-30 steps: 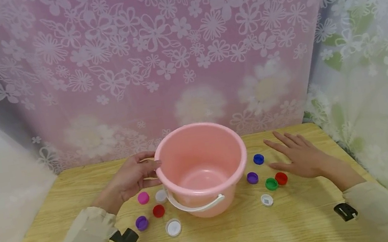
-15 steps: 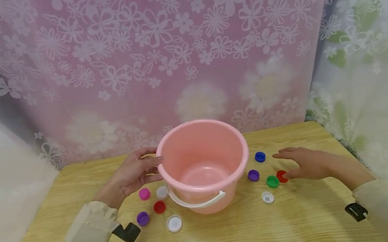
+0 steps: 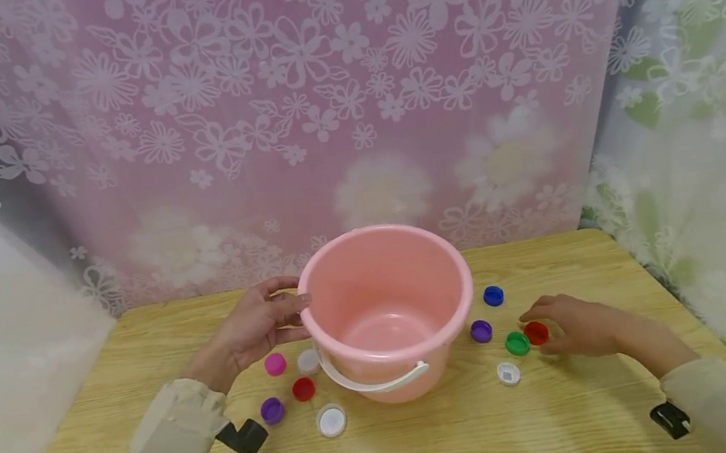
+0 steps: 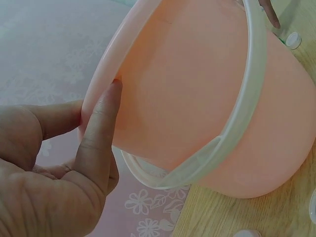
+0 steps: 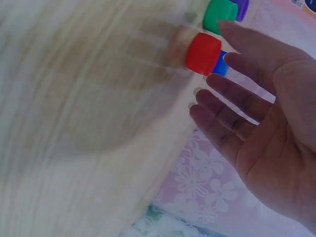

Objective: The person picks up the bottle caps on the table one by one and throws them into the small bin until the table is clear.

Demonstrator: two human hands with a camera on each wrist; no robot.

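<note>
A pink plastic bucket [image 3: 386, 286] with a white handle [image 3: 379, 382] stands on the table. My left hand [image 3: 254, 325] pinches the bucket's left rim between thumb and fingers, as the left wrist view also shows. On the right, my right hand [image 3: 582, 323] hovers low beside a red bottle cap [image 3: 536, 334], thumb and fingers spread around it with nothing held. In the right wrist view the red cap [image 5: 203, 54] lies just beyond the fingertips. Close to it are a green cap [image 3: 517, 343], a purple cap [image 3: 481, 331], a blue cap [image 3: 494, 295] and a white cap [image 3: 509, 374].
Left of the bucket lie a pink cap [image 3: 275, 364], a white cap [image 3: 309, 361], another red cap [image 3: 303, 389], another purple cap [image 3: 272, 410] and a larger white cap [image 3: 331, 421]. Behind the wooden table [image 3: 452, 448] hangs a pink flowered curtain [image 3: 345, 104].
My right hand has come down to the red cap, its spread fingers bending toward it. The left hand keeps its pinch on the bucket rim. The whole view has shifted slightly.
</note>
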